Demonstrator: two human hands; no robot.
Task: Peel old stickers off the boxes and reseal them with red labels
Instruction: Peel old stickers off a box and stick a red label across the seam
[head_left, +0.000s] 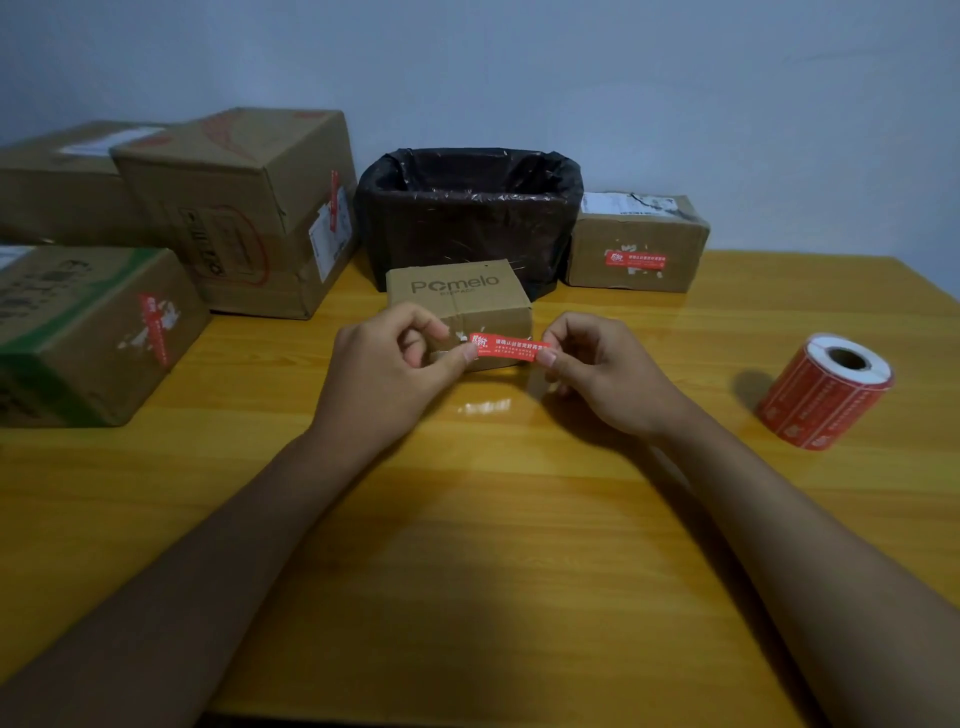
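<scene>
Red label (510, 347) w/ white print — box (460, 296) prob. brown.

The yellow-orange wood-grain table (467, 519) looks glossy and smooth, throwing glare. The small brown Pomelo box (457, 296) is matt cardboard with scuffed paper scraps on its front. The red rectangular label (506, 347) looks like slightly shiny paper. The black bin liner (467, 218) is crinkly, glossy plastic.

My left hand (400, 353) covers the small box (460, 306)'s front left corner. The red label (509, 348)'s white print is too small to read. The green-edged box (78, 332) runs off frame left, perhaps taped there.
</scene>
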